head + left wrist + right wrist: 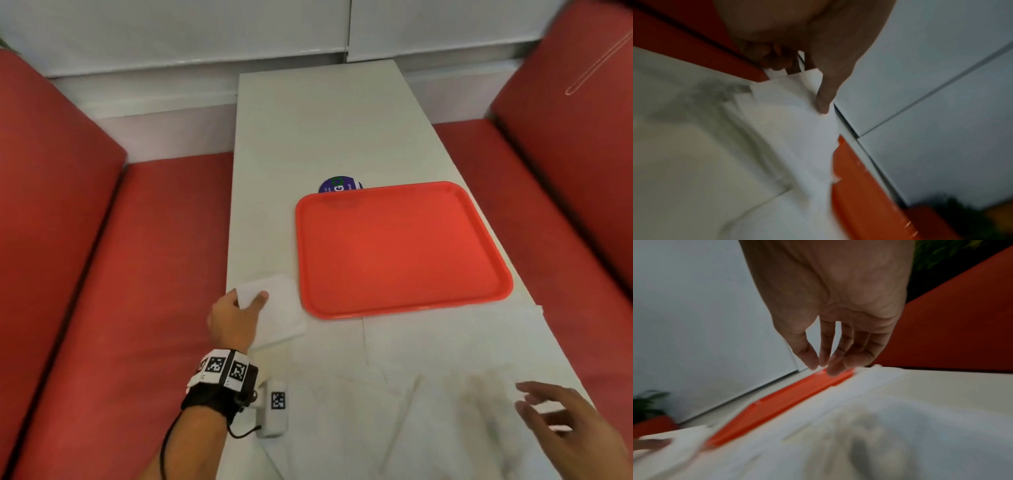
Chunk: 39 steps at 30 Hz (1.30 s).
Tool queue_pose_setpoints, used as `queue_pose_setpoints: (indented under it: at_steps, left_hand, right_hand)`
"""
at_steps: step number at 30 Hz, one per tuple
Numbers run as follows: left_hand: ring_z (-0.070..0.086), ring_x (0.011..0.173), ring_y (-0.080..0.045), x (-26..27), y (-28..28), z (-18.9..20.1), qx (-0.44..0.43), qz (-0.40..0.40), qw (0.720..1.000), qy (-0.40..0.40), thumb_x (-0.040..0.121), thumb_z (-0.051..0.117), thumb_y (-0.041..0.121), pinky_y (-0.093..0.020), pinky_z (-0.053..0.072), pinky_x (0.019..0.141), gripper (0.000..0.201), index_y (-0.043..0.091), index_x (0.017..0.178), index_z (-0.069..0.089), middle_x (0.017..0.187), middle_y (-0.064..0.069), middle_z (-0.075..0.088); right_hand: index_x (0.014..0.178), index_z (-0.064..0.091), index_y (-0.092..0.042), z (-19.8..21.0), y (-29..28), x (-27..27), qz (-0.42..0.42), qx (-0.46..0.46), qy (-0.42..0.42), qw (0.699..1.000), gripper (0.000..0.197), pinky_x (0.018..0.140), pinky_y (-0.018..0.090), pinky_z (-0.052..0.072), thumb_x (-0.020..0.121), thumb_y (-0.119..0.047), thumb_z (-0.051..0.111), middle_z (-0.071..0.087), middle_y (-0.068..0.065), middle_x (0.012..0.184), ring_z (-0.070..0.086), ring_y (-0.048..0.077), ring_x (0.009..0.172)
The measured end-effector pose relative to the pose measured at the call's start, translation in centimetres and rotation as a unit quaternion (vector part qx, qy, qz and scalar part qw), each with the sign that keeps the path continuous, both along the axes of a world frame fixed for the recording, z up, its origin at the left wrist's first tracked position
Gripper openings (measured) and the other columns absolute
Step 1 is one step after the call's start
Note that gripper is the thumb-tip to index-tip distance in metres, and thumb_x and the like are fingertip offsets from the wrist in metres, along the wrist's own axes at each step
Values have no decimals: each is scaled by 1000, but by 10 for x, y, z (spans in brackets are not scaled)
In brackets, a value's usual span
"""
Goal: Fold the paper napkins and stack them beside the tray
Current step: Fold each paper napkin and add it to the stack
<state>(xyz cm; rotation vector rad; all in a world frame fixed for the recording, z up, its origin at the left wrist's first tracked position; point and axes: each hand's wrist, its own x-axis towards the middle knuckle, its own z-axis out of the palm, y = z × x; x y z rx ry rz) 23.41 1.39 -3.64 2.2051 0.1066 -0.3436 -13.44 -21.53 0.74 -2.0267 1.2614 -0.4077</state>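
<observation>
A folded white napkin (279, 308) lies on the table just left of the orange tray (397, 246), on a small stack. My left hand (239, 308) pinches its near left corner between thumb and curled fingers; the left wrist view shows the folded napkin (797, 123) under the thumb beside the tray (859, 194). Unfolded white napkins (445, 346) spread over the near table in front of the tray. My right hand (561, 418) hovers above them at the lower right, fingers relaxed and spread, holding nothing; the right wrist view shows the right hand (826, 360) over the paper.
The narrow white table (325, 120) runs away from me between two red bench seats (113, 274). A dark blue round sticker (339, 185) peeks from behind the tray's far left corner. A white wall panel closes the far end.
</observation>
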Motion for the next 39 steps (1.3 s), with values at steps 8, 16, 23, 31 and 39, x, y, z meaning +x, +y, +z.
queue_pose_setpoints:
  at_steps: [8,16,23,31,39]
  left_hand:
    - [56,117,-35,-14,0,-3,69,37,991,-107,69,88,43,-55,42,98,69,21,119,44,125,-10,58]
    - [56,94,-34,-119,8,56,-12,-37,986,-164,89,74,22,-38,42,76,33,13,112,52,96,-12,54]
    - [51,78,-16,-243,-23,50,-11,-144,977,-155,84,77,9,-36,43,71,33,25,101,54,80,1,48]
    - [54,100,-5,-302,-84,33,33,-283,958,-38,85,72,49,-33,46,93,42,32,119,55,107,17,57]
    - [73,95,-13,-293,-120,35,-126,-188,971,79,92,71,33,-47,57,92,14,23,103,73,98,5,78]
  right_hand:
    - [101,74,-31,-55,-27,-80,100,-129,242,956,58,70,50,55,64,-72,57,63,13,92,68,37,69]
    - [109,69,-23,-67,-31,-82,109,-62,252,960,46,72,43,54,68,-25,90,60,2,104,62,30,89]
    - [102,64,-28,-66,-47,-84,105,20,98,989,35,86,34,51,79,-8,80,64,-10,94,64,18,92]
    - [91,69,-21,-37,-41,-76,145,157,-156,964,24,66,6,40,86,3,71,71,-9,90,62,1,75]
    - [93,66,-10,-33,-46,-61,168,236,-233,928,15,82,14,47,87,3,71,71,-4,94,66,10,89]
